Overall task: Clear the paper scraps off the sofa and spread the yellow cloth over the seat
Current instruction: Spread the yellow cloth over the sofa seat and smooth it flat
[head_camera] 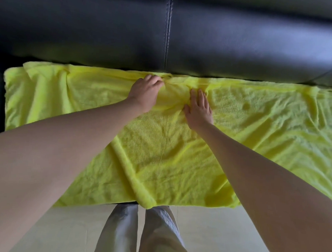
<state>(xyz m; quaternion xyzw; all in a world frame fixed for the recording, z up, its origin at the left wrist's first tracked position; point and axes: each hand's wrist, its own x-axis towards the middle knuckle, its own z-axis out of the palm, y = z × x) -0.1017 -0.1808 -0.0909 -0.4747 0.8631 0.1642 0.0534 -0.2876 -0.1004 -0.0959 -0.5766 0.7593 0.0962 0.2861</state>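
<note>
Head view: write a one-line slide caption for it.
Both hands, left hand and right hand, work the yellow cloth flat against the backrest of the black sofa; no paper scraps visible.

We reach both bare arms forward and down, forearms converging toward the middle. Our left hand (143, 95) lies palm down with its fingers curled at the tips, knuckles raised. Our right hand (198, 110) lies just beside it, palm down, fingers straight and slightly spread, pressing flat. The two hands are near each other, not touching.

plain yellow cloth (179, 154), black sofa (108, 29), pale floor (63, 226), white trousers (118, 231).
</note>
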